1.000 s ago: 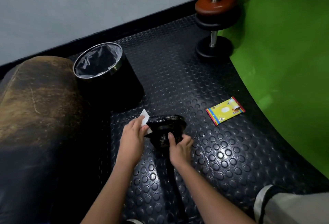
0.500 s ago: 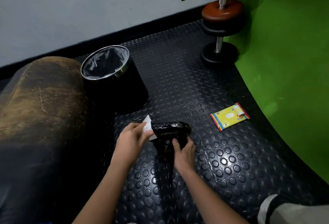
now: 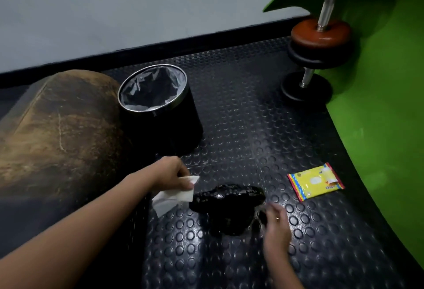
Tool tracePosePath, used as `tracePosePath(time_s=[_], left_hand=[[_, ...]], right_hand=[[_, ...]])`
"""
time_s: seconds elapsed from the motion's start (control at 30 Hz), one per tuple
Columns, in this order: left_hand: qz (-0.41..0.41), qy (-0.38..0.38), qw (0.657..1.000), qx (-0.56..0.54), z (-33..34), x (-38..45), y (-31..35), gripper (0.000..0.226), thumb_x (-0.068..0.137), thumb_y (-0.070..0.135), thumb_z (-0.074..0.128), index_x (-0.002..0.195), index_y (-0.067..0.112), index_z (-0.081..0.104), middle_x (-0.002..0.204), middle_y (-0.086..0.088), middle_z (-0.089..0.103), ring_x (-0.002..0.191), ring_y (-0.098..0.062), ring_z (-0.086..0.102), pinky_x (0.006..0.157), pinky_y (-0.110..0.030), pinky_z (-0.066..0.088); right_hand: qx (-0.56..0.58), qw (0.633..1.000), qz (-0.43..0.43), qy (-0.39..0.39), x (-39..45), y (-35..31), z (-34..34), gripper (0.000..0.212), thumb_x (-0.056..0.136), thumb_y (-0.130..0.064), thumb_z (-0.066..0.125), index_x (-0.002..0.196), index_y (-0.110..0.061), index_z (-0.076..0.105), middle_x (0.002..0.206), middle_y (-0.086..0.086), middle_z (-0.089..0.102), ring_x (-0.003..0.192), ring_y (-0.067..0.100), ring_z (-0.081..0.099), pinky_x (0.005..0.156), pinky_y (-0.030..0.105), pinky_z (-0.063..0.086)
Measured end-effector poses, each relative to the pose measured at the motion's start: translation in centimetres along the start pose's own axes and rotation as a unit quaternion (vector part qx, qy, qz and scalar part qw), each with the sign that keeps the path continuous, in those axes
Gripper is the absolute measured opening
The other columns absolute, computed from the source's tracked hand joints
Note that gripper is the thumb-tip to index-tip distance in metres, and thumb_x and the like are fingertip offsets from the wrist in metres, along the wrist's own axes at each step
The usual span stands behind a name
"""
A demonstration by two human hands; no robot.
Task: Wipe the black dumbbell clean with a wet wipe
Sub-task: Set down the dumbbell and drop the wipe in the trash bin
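Left hand (image 3: 171, 174) is pinching the wet wipe (image 3: 174, 195) between thumb and fingers, and it's now sitting just off the left end of the black dumbbell (image 3: 227, 206) rather than pressed on it as half a second ago, so the wipe is hanging free, not wiping. Right hand (image 3: 274, 224) is motion-blurred at the dumbbell's right side; it was steadying the weight before, now I'm not able to tell if the fingers are touching it or how curled they are. Dumbbell is lying on the studded rubber mat (image 3: 229, 128), in front of the lined bin (image 3: 158, 105), with the yellow wipes pack (image 3: 315, 182) to its right. Reading this as repositioning between strokes, or wiping finishing with the bin next.
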State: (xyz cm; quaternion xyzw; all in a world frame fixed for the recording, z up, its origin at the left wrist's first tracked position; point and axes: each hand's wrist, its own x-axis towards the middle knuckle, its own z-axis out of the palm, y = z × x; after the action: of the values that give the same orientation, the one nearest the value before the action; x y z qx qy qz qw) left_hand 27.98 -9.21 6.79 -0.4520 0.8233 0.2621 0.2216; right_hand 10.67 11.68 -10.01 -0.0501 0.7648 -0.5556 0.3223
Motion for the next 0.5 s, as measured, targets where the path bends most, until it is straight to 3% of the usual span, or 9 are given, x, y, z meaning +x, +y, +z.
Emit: tracePosePath(time_s=[0.07,0.17,0.27,0.4,0.5], left_hand=[[-0.015,0.008,0.999,-0.042,-1.1,1.2,-0.3,0.015,0.088,0.038,0.071,0.078,0.027,0.072,0.078,0.009,0.069,0.076,-0.008,0.064,0.063,-0.019,0.045],[-0.058,0.04,0.987,-0.147,-2.0,2.2,0.1,0.014,0.089,0.024,0.066,0.094,0.018,0.077,0.092,-0.002,0.073,0.087,-0.015,0.067,0.074,-0.023,0.049],[-0.118,0.086,0.952,-0.27,-2.1,1.2,1.2,0.017,0.085,0.015,0.06,0.075,0.016,0.074,0.076,-0.001,0.067,0.076,-0.017,0.062,0.068,-0.023,0.047],[-0.14,0.135,0.929,-0.314,-3.2,-2.5,2.9,0.016,0.084,0.014,0.066,0.088,0.027,0.074,0.08,0.002,0.071,0.074,-0.014,0.065,0.069,-0.023,0.05],[-0.143,0.166,0.908,-0.356,-5.8,-6.0,4.7,0.011,0.08,0.014,0.072,0.084,0.024,0.07,0.079,0.007,0.07,0.074,-0.01,0.065,0.064,-0.02,0.051]], right_hand=[[0.032,0.997,0.018,0.067,2.0,-1.6,-0.4,0.014,0.098,-0.016,0.054,0.099,-0.025,0.065,0.104,0.008,0.07,0.095,0.026,0.062,0.083,0.035,0.045],[0.021,0.994,0.036,0.097,4.3,-4.7,-0.9,0.013,0.094,-0.017,0.057,0.095,-0.025,0.067,0.097,0.007,0.072,0.091,0.025,0.065,0.081,0.036,0.047],[-0.035,0.995,0.024,0.091,4.1,-8.0,-1.4,0.011,0.092,-0.02,0.06,0.09,-0.028,0.068,0.096,0.002,0.072,0.091,0.025,0.066,0.083,0.041,0.052],[-0.119,0.992,-0.027,0.012,0.7,-14.9,-1.1,0.008,0.092,-0.023,0.064,0.09,-0.029,0.07,0.091,-0.01,0.07,0.089,0.018,0.065,0.079,0.034,0.052],[-0.131,0.983,-0.058,-0.116,-2.9,-21.9,-0.2,0.008,0.093,-0.023,0.065,0.095,-0.028,0.071,0.093,-0.016,0.069,0.086,-0.001,0.063,0.071,0.013,0.047]])
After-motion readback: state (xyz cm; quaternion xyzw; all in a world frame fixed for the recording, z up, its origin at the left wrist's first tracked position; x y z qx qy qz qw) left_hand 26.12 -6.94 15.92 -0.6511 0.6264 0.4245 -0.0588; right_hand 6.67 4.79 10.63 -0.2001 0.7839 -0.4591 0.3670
